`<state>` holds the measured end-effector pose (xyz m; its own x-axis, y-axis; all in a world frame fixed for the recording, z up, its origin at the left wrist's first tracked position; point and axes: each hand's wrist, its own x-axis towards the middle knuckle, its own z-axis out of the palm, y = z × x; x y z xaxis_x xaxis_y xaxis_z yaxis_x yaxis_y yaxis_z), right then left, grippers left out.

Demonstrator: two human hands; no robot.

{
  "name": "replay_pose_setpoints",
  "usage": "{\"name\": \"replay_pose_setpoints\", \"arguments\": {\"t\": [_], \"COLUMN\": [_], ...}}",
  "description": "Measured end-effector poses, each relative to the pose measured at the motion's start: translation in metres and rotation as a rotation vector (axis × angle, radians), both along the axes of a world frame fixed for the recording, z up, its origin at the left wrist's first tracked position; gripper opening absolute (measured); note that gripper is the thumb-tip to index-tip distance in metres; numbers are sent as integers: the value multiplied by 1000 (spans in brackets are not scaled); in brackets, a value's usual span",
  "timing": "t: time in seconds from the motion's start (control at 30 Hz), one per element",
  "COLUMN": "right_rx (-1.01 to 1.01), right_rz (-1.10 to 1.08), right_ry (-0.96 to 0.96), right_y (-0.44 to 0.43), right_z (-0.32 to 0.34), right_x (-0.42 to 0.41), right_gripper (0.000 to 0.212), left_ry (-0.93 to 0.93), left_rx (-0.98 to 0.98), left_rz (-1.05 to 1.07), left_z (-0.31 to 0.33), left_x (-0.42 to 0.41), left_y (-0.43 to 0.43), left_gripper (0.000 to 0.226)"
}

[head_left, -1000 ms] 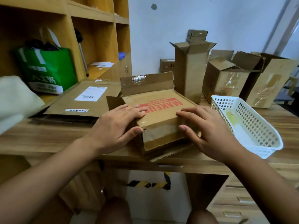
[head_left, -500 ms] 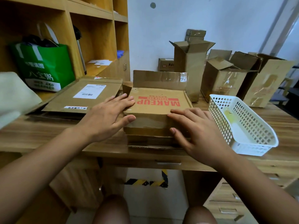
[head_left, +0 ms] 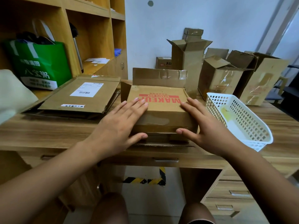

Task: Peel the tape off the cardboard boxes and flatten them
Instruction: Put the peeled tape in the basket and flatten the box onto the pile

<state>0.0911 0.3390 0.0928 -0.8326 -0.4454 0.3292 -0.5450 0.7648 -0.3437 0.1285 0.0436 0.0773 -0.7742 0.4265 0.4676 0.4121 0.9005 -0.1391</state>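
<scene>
Right at the near edge of the wooden desk (head_left: 48,131), a cardboard box (head_left: 161,117) printed with red MAKEUP lettering is pressed from above by both hands. The left hand (head_left: 119,126) is laid flat on the left part of the box, with its fingers straight and slightly spread across the top and its thumb set against the near side wall. The right hand (head_left: 205,126) is placed the same way on the right part, fingers spread and thumb set against the near wall. The box is pushed on with flat palms and fingers rather than gripped. The rear flap (head_left: 155,76) of the box is raised upright, and a strip of clear tape (head_left: 182,75) can be seen shining at its right end. A pile of flattened boxes (head_left: 77,97), topped by one with a white shipping label, is laid just beside the box on its left. A white plastic basket (head_left: 215,101) is set near it on the right. Several open boxes (head_left: 220,76) are stood upright along the back of the desk. A green bag (head_left: 38,65) is kept in the wooden shelf unit (head_left: 90,29) at the left.
</scene>
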Motion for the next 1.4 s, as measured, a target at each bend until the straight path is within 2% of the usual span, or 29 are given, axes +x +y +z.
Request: {"name": "replay_pose_setpoints", "arguments": {"t": [0.23, 0.43, 0.53, 0.83, 1.1, 1.3, 1.4], "right_rx": [9, 93, 102, -55, -100, -175, -241], "right_rz": [19, 34, 32, 123, 165, 138, 128], "right_ry": [48, 70, 101, 80, -28, -98, -66], "right_y": [0, -3, -4, 9, 23, 24, 22], "right_z": [-10, -13, -16, -20, -4, 5, -1], "right_x": [-2, -4, -3, -5, 0, -3, -1], "right_gripper": [101, 110, 105, 86, 85, 71, 80], "left_ry": [21, 50, 55, -11, -101, -198, -234], "left_rx": [-23, 1, 1, -4, 1, 148, 159], "left_rz": [65, 76, 74, 9, -76, -117, -97], "left_z": [-10, -10, -9, 1, 11, 28, 34], "left_x": [2, 3, 3, 6, 5, 4, 2], "left_y": [11, 6, 2, -8, -11, -12, -10], "left_gripper": [88, 89, 89, 88, 77, 70, 72]}}
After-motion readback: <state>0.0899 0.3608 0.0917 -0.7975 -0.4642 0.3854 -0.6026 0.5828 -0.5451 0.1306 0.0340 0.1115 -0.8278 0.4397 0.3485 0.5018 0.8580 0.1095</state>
